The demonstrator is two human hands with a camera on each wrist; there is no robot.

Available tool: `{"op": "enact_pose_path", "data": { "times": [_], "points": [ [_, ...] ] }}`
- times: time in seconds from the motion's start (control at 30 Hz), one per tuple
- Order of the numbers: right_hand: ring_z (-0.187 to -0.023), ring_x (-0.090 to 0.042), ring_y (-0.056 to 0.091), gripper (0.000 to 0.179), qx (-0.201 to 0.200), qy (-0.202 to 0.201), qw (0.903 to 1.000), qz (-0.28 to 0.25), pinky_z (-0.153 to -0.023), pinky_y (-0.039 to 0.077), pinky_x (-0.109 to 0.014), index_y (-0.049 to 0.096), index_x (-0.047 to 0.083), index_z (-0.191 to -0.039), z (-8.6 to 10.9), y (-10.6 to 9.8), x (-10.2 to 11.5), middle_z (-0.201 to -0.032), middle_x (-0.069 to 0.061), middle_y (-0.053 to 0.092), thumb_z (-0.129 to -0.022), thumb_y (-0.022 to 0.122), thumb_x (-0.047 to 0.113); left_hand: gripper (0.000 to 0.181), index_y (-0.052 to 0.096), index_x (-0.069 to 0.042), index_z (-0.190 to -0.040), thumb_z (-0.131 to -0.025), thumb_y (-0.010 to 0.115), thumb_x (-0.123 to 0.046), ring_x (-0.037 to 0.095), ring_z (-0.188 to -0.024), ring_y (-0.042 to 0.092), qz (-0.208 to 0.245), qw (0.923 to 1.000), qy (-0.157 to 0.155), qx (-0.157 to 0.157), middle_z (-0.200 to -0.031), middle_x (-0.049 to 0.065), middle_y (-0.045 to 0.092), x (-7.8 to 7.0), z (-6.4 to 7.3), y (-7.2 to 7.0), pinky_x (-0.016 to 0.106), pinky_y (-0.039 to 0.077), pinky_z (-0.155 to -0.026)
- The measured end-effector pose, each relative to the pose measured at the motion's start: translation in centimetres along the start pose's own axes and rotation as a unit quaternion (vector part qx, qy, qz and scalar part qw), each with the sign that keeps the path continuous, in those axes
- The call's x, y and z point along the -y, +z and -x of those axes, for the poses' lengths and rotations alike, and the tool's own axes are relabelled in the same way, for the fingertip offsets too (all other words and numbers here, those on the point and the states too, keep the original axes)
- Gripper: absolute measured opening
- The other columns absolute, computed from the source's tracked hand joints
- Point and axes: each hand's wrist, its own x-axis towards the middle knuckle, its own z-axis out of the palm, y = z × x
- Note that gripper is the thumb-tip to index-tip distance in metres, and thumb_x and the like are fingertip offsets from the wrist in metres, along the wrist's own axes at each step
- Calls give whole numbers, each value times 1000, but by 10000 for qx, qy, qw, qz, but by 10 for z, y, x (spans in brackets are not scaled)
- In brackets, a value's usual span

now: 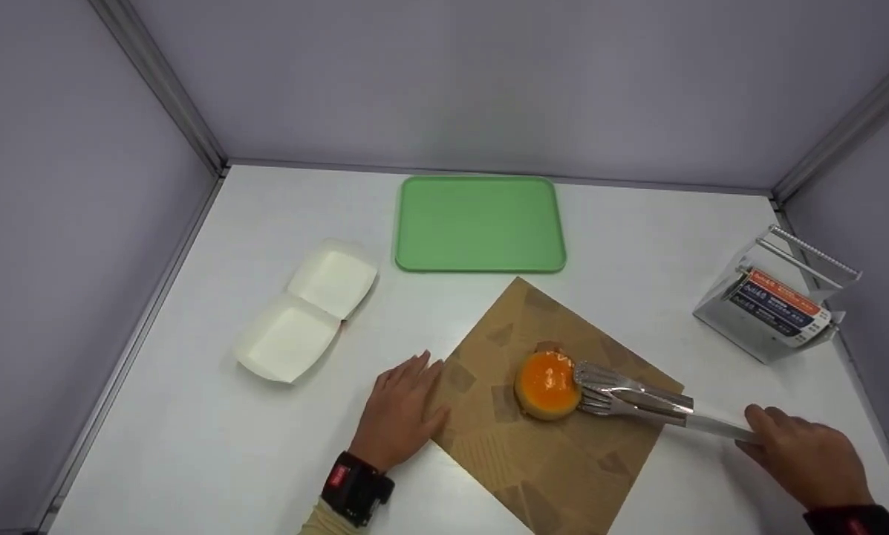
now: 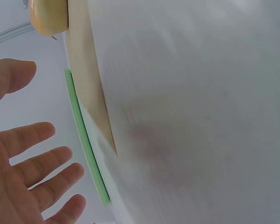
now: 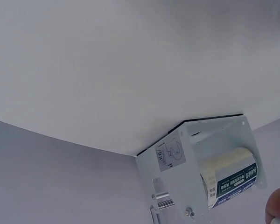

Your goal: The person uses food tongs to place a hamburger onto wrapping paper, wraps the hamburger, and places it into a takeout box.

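Observation:
A round, bun-like food with a glossy orange top (image 1: pixel 548 380) sits on a brown patterned paper sheet (image 1: pixel 563 453). My right hand (image 1: pixel 808 453) grips the pale handle end of metal tongs (image 1: pixel 637 395). The tongs' slotted ends meet the right side of the bun. Over by the sheet's left corner, my left hand (image 1: pixel 399 416) lies with its fingers extended and holds nothing. The left wrist view shows those spread fingers (image 2: pixel 51 168), with the pale side of the bun (image 2: pixel 49 16) above. Only a sliver of the right hand shows in the right wrist view.
Behind the paper lies a green tray (image 1: pixel 481 223). An opened white clamshell box (image 1: pixel 288 338) stands to the left. At the right is a metal dispenser (image 1: pixel 741 327) holding a printed roll (image 3: pixel 231 177). Grey walls (image 1: pixel 451 82) enclose the white table (image 1: pixel 191 446).

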Motion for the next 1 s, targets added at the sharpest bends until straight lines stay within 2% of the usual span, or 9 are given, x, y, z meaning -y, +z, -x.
{"op": "enact_pose_path", "data": {
  "times": [0.13,0.3,0.57,0.7,1.0],
  "points": [
    [-46,-20,61,53,55,-72,9999,-49,-43,52,-35,58,5,-88,-1,-1,5,-70,-15,70,-55,98,19,62,54,-12,-146,-93,69,-40,28,-143,48,42,9999,-51,104,-153,10,52,-1,0,0,49,40,-115],
    [-48,-24,64,55,133,-103,9997,-155,-46,55,-38,60,5,-90,-5,-3,7,-73,-18,73,-55,98,21,63,55,-12,-145,-90,74,-38,29,-142,48,-47,9998,-24,208,-154,11,51,-1,-1,1,49,41,-113],
    [-44,-20,58,51,-182,-353,9992,-74,-42,51,-36,59,8,-89,-14,-11,-3,-69,-12,70,-55,96,18,65,55,-16,-145,-86,80,-28,31,-142,48,-30,9990,-48,437,-154,12,50,-1,-2,4,52,42,-112],
    [-45,-21,58,50,-289,-393,9988,-23,-42,50,-38,60,7,-88,-18,-17,-9,-69,-12,69,-54,96,17,65,56,-17,-145,-85,80,-26,31,-142,48,55,9989,-91,452,-154,12,50,0,-3,4,53,42,-111],
    [-47,-26,61,49,-112,-91,9998,-97,-46,54,-43,62,7,-87,-13,-20,-22,-73,-17,71,-53,96,14,64,56,-14,-144,-86,80,-26,31,-141,49,100,9990,-67,433,-154,13,51,1,-1,4,52,42,-112]
  ]
}}
